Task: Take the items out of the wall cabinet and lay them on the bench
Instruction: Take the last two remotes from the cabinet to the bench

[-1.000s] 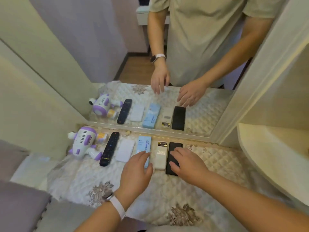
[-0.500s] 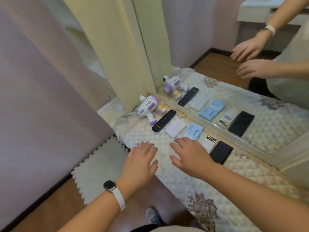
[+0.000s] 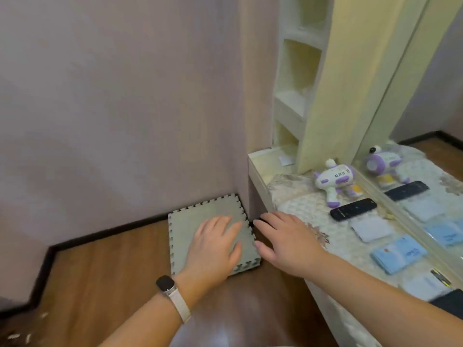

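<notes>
Along the quilted bench point(image 3: 295, 204) beside the mirror point(image 3: 411, 136), the items are lying in a row: a white-and-purple toy point(image 3: 334, 180), a black remote point(image 3: 353, 209), a white card point(image 3: 370, 229), a blue packet point(image 3: 398, 254); farther along, a pale remote point(image 3: 423, 286) is showing blurred; the left hand point(image 3: 213, 249) is hovering open and empty, fingers spread, above a foam mat point(image 3: 190, 226) on the floor; the right hand point(image 3: 285, 241) is hanging open and empty at the bench's edge; open shelves point(image 3: 295, 96) are standing behind the toy.
</notes>
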